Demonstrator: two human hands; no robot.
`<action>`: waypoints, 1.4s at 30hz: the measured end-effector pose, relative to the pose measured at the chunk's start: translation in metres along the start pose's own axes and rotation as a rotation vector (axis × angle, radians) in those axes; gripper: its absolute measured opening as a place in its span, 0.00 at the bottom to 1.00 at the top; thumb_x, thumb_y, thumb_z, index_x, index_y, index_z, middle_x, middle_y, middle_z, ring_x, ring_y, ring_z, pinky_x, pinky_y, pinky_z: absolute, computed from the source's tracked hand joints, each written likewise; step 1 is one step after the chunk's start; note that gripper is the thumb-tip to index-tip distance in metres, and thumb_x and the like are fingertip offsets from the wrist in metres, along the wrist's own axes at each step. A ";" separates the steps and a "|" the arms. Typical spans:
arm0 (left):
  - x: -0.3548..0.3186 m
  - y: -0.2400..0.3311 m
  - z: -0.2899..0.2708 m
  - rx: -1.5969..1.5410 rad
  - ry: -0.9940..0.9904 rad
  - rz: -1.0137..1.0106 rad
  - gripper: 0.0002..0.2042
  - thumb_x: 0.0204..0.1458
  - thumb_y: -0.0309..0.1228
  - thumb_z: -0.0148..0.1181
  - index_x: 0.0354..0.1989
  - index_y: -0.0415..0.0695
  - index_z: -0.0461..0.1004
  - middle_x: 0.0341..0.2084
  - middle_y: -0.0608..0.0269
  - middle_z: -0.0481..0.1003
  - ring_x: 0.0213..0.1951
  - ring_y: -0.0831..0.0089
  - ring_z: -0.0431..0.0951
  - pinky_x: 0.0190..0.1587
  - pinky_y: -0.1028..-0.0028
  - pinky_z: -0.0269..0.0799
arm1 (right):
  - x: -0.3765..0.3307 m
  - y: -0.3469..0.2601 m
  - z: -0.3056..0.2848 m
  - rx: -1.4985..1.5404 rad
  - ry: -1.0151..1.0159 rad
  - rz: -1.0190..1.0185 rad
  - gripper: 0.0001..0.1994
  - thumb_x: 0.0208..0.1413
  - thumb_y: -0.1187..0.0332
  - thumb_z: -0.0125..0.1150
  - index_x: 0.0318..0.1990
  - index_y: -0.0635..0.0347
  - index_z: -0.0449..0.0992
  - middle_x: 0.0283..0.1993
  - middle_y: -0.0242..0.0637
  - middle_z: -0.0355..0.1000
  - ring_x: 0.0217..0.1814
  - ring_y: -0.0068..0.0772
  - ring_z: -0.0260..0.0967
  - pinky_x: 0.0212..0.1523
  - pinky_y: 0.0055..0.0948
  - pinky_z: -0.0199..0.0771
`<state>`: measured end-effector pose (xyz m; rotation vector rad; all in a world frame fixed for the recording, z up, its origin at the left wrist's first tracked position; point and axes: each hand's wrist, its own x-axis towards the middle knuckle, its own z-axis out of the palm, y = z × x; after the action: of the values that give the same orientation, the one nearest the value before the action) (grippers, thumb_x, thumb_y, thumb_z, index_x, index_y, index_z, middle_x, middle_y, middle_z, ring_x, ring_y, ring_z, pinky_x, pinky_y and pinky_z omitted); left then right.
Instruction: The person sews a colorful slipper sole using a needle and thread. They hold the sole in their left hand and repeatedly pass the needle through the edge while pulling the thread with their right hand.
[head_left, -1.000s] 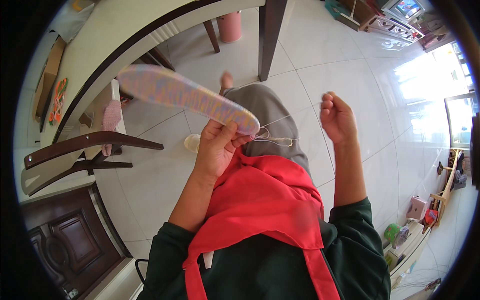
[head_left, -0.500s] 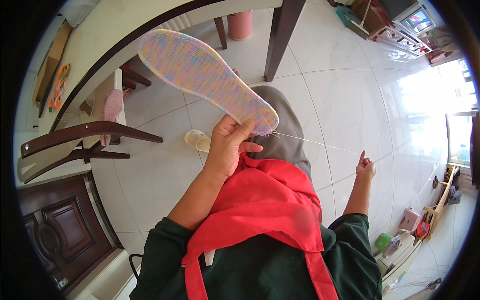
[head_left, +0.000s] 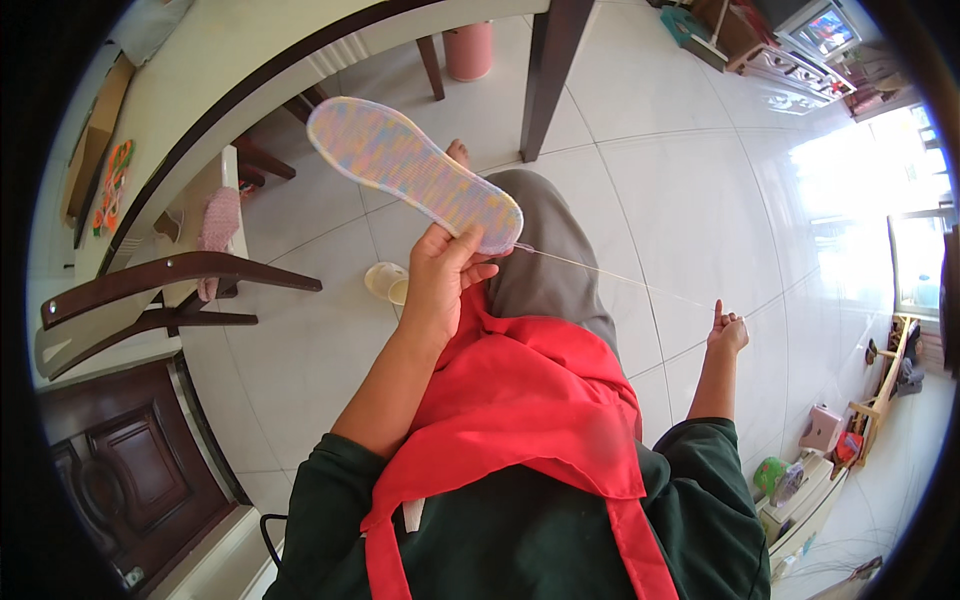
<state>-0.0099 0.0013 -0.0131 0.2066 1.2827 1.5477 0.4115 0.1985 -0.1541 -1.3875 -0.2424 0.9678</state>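
A pastel, multicoloured insole (head_left: pixel 405 165) slants up and left above my lap. My left hand (head_left: pixel 443 272) pinches its narrow heel end between thumb and fingers. From that heel edge a pale thread (head_left: pixel 620 277) runs taut to the right, with a small loop or tangle where it leaves the insole. Out to the right, my right hand (head_left: pixel 729 332) is closed on the thread's far end, its index finger pointing up. Whether a needle is in those fingers is too small to tell.
A table (head_left: pixel 235 60) stands ahead on the left, its dark leg (head_left: pixel 552 90) beyond my knee. At left is a chair (head_left: pixel 180 270) with a pink cloth (head_left: pixel 219 220). A cream slipper (head_left: pixel 387 283) lies on the tiled floor. Low furniture (head_left: pixel 800 515) stands at lower right.
The insole and my left hand have shifted slightly lower and the insole has tilted, now looking smaller. My right hand stays far out, the thread still stretched.
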 end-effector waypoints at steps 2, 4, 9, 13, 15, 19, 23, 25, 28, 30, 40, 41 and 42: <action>0.010 -0.011 0.006 -0.018 -0.103 -0.101 0.12 0.56 0.34 0.53 0.45 0.42 0.69 0.37 0.61 0.76 0.36 0.73 0.79 0.31 0.80 0.74 | 0.007 -0.008 -0.017 -0.063 0.045 -0.073 0.09 0.60 0.76 0.32 0.27 0.65 0.51 0.22 0.33 0.51 0.16 0.22 0.42 0.47 0.47 0.79; 0.017 -0.034 0.019 0.048 -0.129 -0.220 0.13 0.56 0.37 0.54 0.43 0.42 0.70 0.34 0.61 0.76 0.33 0.74 0.79 0.29 0.81 0.73 | 0.013 -0.017 -0.034 -0.127 0.051 -0.105 0.08 0.61 0.75 0.33 0.29 0.64 0.52 0.22 0.33 0.53 0.16 0.21 0.44 0.47 0.47 0.79; 0.033 -0.047 0.019 0.739 -0.160 -0.157 0.14 0.53 0.42 0.58 0.35 0.42 0.72 0.21 0.59 0.75 0.25 0.66 0.77 0.27 0.74 0.72 | 0.014 -0.019 -0.066 -0.212 0.010 -0.097 0.04 0.62 0.73 0.39 0.35 0.63 0.56 0.23 0.31 0.56 0.16 0.20 0.50 0.46 0.46 0.77; 0.026 -0.033 0.032 1.462 -0.082 0.442 0.12 0.45 0.35 0.64 0.32 0.42 0.71 0.27 0.58 0.73 0.32 0.57 0.74 0.35 0.65 0.70 | 0.012 -0.012 -0.076 -0.223 0.042 -0.053 0.04 0.62 0.72 0.40 0.36 0.62 0.56 0.23 0.30 0.57 0.16 0.20 0.50 0.45 0.46 0.78; 0.036 -0.050 0.022 1.254 -0.132 1.052 0.10 0.43 0.30 0.65 0.31 0.43 0.71 0.36 0.58 0.72 0.38 0.62 0.73 0.39 0.67 0.70 | 0.005 -0.009 -0.076 -0.229 0.103 -0.044 0.04 0.62 0.72 0.39 0.36 0.62 0.56 0.23 0.31 0.57 0.16 0.19 0.50 0.44 0.43 0.78; 0.036 -0.055 0.027 0.958 -0.420 0.788 0.10 0.40 0.21 0.64 0.32 0.41 0.71 0.43 0.59 0.69 0.45 0.60 0.69 0.47 0.67 0.66 | 0.009 -0.004 -0.087 -0.220 0.184 -0.018 0.05 0.62 0.71 0.39 0.36 0.63 0.57 0.23 0.31 0.58 0.16 0.19 0.51 0.43 0.42 0.79; 0.033 -0.058 0.035 1.072 -0.345 0.799 0.09 0.41 0.19 0.62 0.32 0.40 0.71 0.42 0.60 0.70 0.45 0.60 0.69 0.48 0.66 0.66 | 0.011 -0.003 -0.097 -0.218 0.219 0.001 0.04 0.62 0.72 0.40 0.36 0.63 0.57 0.23 0.31 0.58 0.16 0.19 0.51 0.42 0.42 0.79; 0.037 -0.065 0.036 1.111 -0.311 0.825 0.08 0.42 0.20 0.61 0.31 0.40 0.70 0.41 0.59 0.70 0.45 0.60 0.69 0.48 0.66 0.65 | 0.011 -0.001 -0.099 -0.226 0.233 0.009 0.04 0.62 0.72 0.40 0.36 0.63 0.57 0.23 0.31 0.58 0.16 0.20 0.52 0.42 0.43 0.79; 0.041 -0.068 0.036 1.085 -0.339 0.781 0.06 0.45 0.22 0.59 0.31 0.39 0.69 0.39 0.59 0.70 0.44 0.61 0.68 0.48 0.68 0.65 | 0.014 0.008 -0.103 -0.209 0.232 0.039 0.04 0.61 0.73 0.41 0.34 0.60 0.57 0.22 0.31 0.58 0.16 0.22 0.52 0.44 0.48 0.78; 0.044 -0.056 0.031 0.978 -0.405 0.608 0.05 0.49 0.24 0.57 0.32 0.39 0.69 0.38 0.61 0.69 0.44 0.66 0.68 0.48 0.71 0.64 | 0.012 0.011 -0.102 -0.219 0.208 0.051 0.04 0.61 0.74 0.41 0.32 0.60 0.57 0.21 0.31 0.57 0.16 0.22 0.52 0.45 0.48 0.77; 0.056 -0.034 0.016 0.090 -0.518 -0.094 0.08 0.60 0.32 0.47 0.40 0.42 0.69 0.45 0.68 0.66 0.54 0.77 0.60 0.61 0.75 0.48 | 0.014 0.013 -0.098 -0.248 0.170 0.081 0.04 0.62 0.72 0.40 0.35 0.60 0.57 0.23 0.31 0.58 0.16 0.20 0.52 0.42 0.45 0.80; 0.056 -0.035 0.016 0.083 -0.513 -0.084 0.08 0.60 0.32 0.47 0.40 0.42 0.69 0.46 0.67 0.66 0.54 0.77 0.60 0.61 0.74 0.47 | 0.014 0.013 -0.099 -0.244 0.177 0.077 0.04 0.61 0.72 0.40 0.35 0.60 0.57 0.22 0.31 0.58 0.16 0.20 0.52 0.41 0.45 0.80; 0.054 -0.035 0.017 0.084 -0.502 -0.078 0.08 0.60 0.31 0.46 0.40 0.42 0.69 0.47 0.67 0.66 0.55 0.77 0.60 0.61 0.74 0.47 | 0.015 0.011 -0.100 -0.241 0.183 0.070 0.04 0.61 0.72 0.41 0.35 0.61 0.58 0.22 0.32 0.59 0.16 0.20 0.53 0.39 0.44 0.80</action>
<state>0.0000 0.0493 -0.0590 0.5551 0.9431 1.2689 0.4822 0.1360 -0.1928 -1.7052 -0.1778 0.8831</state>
